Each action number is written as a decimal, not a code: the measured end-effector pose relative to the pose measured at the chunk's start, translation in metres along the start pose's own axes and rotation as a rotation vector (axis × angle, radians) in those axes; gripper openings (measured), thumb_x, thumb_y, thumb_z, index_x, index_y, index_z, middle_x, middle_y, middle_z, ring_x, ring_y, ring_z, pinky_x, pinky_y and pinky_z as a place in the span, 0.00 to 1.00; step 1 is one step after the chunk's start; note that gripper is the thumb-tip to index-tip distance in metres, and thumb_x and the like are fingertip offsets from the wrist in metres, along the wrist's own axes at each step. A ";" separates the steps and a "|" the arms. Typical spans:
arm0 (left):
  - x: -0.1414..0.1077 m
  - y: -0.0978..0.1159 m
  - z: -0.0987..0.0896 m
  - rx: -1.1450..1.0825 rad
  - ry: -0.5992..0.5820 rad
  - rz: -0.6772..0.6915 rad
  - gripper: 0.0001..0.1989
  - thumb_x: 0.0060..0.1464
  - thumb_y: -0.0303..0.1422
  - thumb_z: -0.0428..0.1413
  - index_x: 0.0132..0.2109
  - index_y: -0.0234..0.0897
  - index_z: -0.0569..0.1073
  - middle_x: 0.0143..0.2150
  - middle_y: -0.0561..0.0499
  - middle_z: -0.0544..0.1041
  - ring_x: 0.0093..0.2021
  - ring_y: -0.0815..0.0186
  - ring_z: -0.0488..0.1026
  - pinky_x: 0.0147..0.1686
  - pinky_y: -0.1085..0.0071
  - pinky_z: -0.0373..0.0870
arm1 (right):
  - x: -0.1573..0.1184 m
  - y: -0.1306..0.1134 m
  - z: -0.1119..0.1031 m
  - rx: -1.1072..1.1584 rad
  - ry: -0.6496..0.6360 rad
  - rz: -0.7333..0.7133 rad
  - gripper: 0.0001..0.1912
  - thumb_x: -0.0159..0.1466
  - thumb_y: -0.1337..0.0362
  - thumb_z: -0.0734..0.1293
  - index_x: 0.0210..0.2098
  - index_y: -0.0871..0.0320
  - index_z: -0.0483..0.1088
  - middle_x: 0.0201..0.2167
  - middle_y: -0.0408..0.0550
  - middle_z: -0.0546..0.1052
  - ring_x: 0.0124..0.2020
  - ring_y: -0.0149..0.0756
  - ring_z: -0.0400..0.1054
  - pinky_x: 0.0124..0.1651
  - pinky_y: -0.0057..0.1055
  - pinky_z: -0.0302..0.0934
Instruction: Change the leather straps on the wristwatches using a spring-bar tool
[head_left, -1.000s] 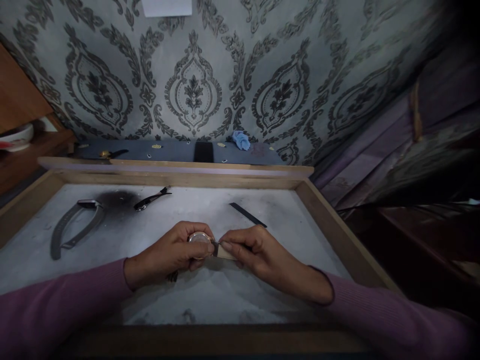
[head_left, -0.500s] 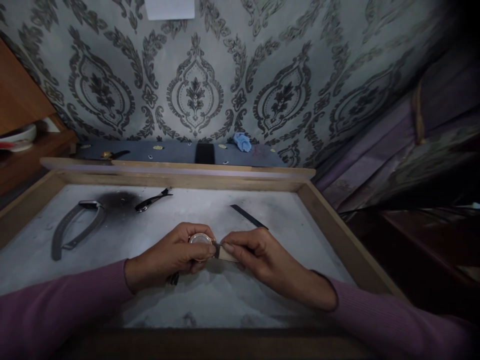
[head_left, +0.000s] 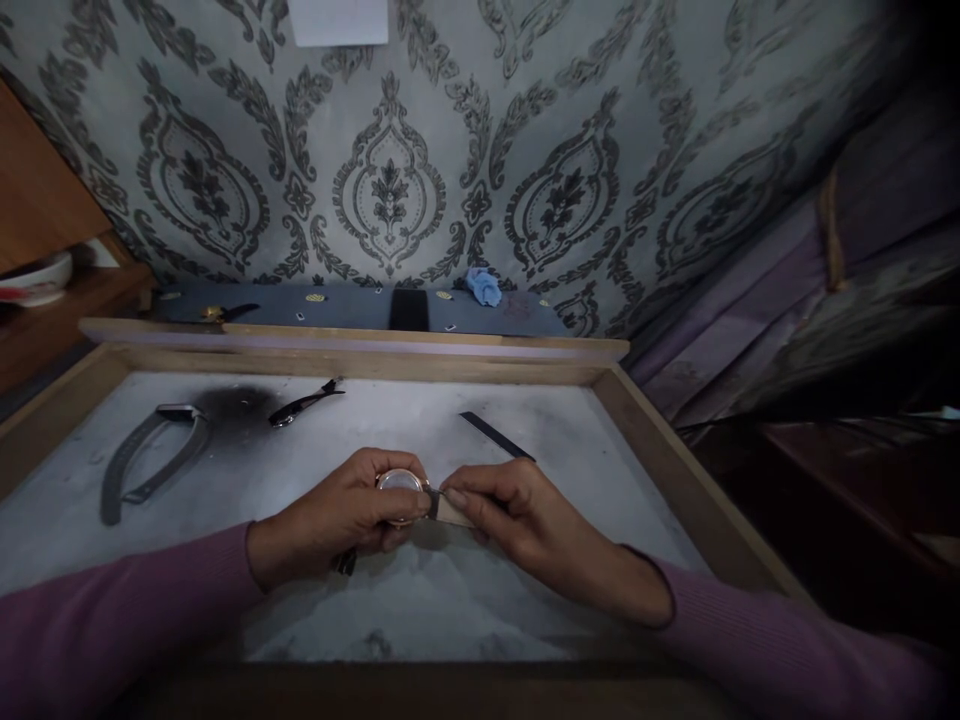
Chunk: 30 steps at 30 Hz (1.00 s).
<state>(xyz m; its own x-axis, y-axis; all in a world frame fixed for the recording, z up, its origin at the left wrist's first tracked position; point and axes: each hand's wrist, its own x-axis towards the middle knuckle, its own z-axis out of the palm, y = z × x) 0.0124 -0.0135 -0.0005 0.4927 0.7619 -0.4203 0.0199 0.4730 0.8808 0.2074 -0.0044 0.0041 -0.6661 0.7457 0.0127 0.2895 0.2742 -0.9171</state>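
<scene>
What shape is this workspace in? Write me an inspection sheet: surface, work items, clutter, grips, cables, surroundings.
Surface: white work surface with dark smudges, inside a wooden frame.
Work items: round gold-rimmed watch; pale strap beside it, attachment too small to tell.
Clutter: grey smartwatch, black pliers-like tool and dark flat strip on the surface; crumpled blue cloth beyond the frame.
Grips: left grip holds the watch; right grip pinches at the strap's end near the watch.
Cables: nothing seen for certain; the right side is dark.
Surroundings: patterned wallpaper behind, purple curtain at right, bowl on a wooden shelf at left.
</scene>
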 end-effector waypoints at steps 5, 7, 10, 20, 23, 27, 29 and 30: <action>-0.001 0.001 0.001 0.012 -0.002 -0.001 0.07 0.45 0.33 0.57 0.28 0.37 0.65 0.15 0.62 0.61 0.14 0.77 0.52 0.14 0.78 0.42 | -0.001 0.001 0.001 -0.002 0.008 0.004 0.17 0.67 0.61 0.58 0.27 0.62 0.70 0.18 0.38 0.60 0.20 0.25 0.51 0.22 0.25 0.46; -0.001 0.002 0.001 0.026 -0.004 -0.012 0.07 0.46 0.34 0.57 0.28 0.37 0.66 0.14 0.62 0.61 0.14 0.77 0.51 0.14 0.78 0.41 | -0.001 0.001 0.001 -0.002 0.005 0.014 0.17 0.68 0.61 0.58 0.27 0.62 0.70 0.18 0.38 0.60 0.20 0.25 0.52 0.22 0.25 0.47; -0.002 0.004 0.001 0.033 -0.002 -0.010 0.07 0.45 0.34 0.57 0.28 0.37 0.66 0.14 0.62 0.61 0.14 0.77 0.51 0.14 0.78 0.42 | 0.000 0.000 0.001 -0.002 0.005 0.006 0.17 0.67 0.62 0.57 0.27 0.63 0.70 0.17 0.38 0.60 0.19 0.25 0.52 0.22 0.26 0.47; -0.001 0.003 0.001 0.044 -0.011 0.007 0.08 0.48 0.34 0.57 0.28 0.37 0.66 0.13 0.62 0.63 0.14 0.77 0.50 0.14 0.78 0.41 | -0.001 -0.002 0.001 -0.006 0.022 0.010 0.17 0.67 0.62 0.57 0.26 0.62 0.69 0.17 0.38 0.60 0.20 0.26 0.52 0.22 0.25 0.46; -0.002 0.003 0.001 0.051 -0.007 0.008 0.07 0.48 0.34 0.56 0.28 0.37 0.66 0.13 0.61 0.63 0.13 0.77 0.50 0.14 0.78 0.41 | -0.002 -0.003 0.001 0.000 0.025 0.002 0.17 0.66 0.62 0.57 0.25 0.62 0.68 0.17 0.38 0.60 0.19 0.25 0.52 0.22 0.25 0.46; -0.002 0.004 0.001 0.055 -0.010 -0.005 0.07 0.49 0.34 0.56 0.28 0.37 0.66 0.13 0.61 0.64 0.13 0.77 0.49 0.14 0.78 0.40 | -0.001 -0.002 0.002 0.002 0.023 0.009 0.16 0.67 0.63 0.57 0.27 0.63 0.69 0.17 0.38 0.59 0.19 0.25 0.52 0.22 0.25 0.46; -0.002 0.004 0.001 0.055 -0.006 -0.010 0.07 0.49 0.34 0.56 0.28 0.37 0.66 0.13 0.61 0.64 0.13 0.78 0.47 0.14 0.78 0.40 | -0.001 -0.001 0.002 -0.002 0.027 0.001 0.16 0.67 0.63 0.57 0.27 0.63 0.69 0.17 0.38 0.59 0.19 0.25 0.52 0.22 0.25 0.46; -0.002 0.004 0.001 0.055 -0.003 -0.010 0.07 0.49 0.34 0.56 0.27 0.37 0.66 0.13 0.61 0.63 0.13 0.78 0.47 0.14 0.78 0.40 | -0.001 -0.001 0.001 -0.006 0.031 -0.004 0.16 0.67 0.63 0.57 0.27 0.62 0.69 0.18 0.38 0.60 0.19 0.25 0.52 0.22 0.25 0.46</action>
<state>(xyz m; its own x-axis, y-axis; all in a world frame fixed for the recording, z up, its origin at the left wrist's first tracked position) 0.0123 -0.0140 0.0039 0.4953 0.7555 -0.4289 0.0724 0.4561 0.8870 0.2069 -0.0062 0.0041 -0.6455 0.7632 0.0290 0.2910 0.2809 -0.9146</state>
